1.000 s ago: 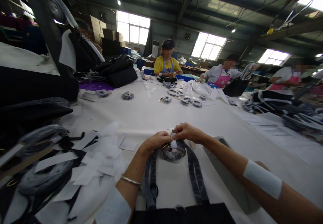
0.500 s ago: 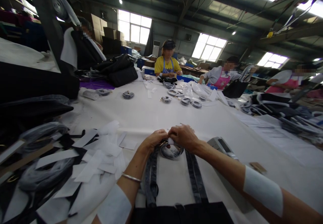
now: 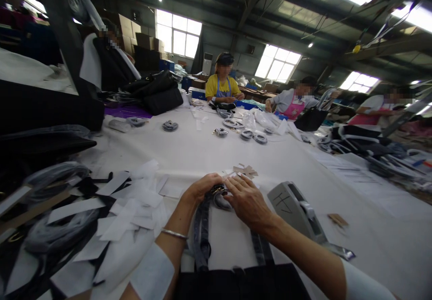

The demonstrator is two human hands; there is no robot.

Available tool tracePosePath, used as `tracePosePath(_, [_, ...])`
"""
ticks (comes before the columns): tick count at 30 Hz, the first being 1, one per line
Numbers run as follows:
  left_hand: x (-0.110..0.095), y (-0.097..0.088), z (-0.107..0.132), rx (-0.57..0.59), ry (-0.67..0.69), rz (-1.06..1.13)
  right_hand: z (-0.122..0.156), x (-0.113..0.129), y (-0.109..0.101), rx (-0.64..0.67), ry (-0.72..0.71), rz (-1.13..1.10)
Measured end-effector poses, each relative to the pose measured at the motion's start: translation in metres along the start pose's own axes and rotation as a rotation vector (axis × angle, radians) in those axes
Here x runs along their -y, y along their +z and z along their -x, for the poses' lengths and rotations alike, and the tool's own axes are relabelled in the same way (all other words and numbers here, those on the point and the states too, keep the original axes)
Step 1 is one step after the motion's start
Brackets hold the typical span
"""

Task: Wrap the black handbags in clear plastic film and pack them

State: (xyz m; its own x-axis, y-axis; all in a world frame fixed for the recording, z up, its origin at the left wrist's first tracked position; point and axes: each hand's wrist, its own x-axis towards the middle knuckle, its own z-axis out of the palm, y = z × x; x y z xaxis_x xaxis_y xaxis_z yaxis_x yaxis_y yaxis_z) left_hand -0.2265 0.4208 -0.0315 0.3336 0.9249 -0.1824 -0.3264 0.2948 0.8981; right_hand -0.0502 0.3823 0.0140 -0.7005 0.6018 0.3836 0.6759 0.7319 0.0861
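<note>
My left hand [image 3: 201, 188] is closed on the top of a dark bag strap [image 3: 201, 228], by a metal clasp and a coiled strap wrapped in clear film [image 3: 221, 199]. My right hand [image 3: 246, 199] lies over that coil with its fingers stretched out flat, pressing on it. Both straps run down to a black bag [image 3: 243, 284] at the near edge of the white table [image 3: 202, 156]. A silver bangle sits on my left wrist, and both forearms wear white sleeves.
A grey tape dispenser [image 3: 297, 210] stands right of my hands. White paper strips [image 3: 128, 205] and wrapped straps pile at the left. Small brown scraps [image 3: 246, 170] lie just beyond my hands. More coiled straps [image 3: 248, 134] lie farther off. Several people work at the far side.
My right hand left its pinch at the strap top and now lies flat over the coil. The view shifted left, so the tape dispenser and brown scraps show in full.
</note>
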Motion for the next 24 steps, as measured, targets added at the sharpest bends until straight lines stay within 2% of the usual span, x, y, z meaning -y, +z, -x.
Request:
tracePosePath(4, [0.0, 0.003, 0.0, -0.018, 0.002, -0.025, 0.006, 0.002, 0.005, -0.024, 0.05, -0.012])
tracePosePath(7, [0.0, 0.005, 0.001, -0.021, 0.002, -0.045, 0.005, 0.005, 0.001, 0.001, 0.096, -0.087])
tracePosePath(9, [-0.002, 0.005, 0.002, -0.017, -0.008, -0.062, 0.009, 0.002, -0.011, 0.006, 0.125, -0.186])
tracePosePath(11, [-0.005, 0.005, 0.003, -0.008, -0.023, -0.081, 0.021, -0.009, -0.033, -0.032, 0.2, -0.305])
tracePosePath(13, [-0.007, 0.005, 0.003, -0.001, -0.038, -0.107, 0.045, -0.027, -0.063, -0.109, 0.379, -0.4])
tracePosePath(15, [-0.01, 0.005, 0.002, -0.007, -0.046, -0.145, 0.079, -0.05, -0.095, -0.156, 0.653, -0.445])
tracePosePath(18, [-0.012, 0.005, 0.002, -0.022, -0.062, -0.185, 0.136, -0.083, -0.132, -0.057, 0.999, -0.492])
tracePosePath(21, [-0.014, 0.006, 0.003, -0.028, -0.099, -0.178, 0.18, -0.102, -0.142, 0.131, 1.148, -0.655])
tracePosePath(24, [-0.015, 0.005, 0.003, -0.046, -0.125, -0.169, 0.199, -0.108, -0.134, 0.232, 1.212, -0.893])
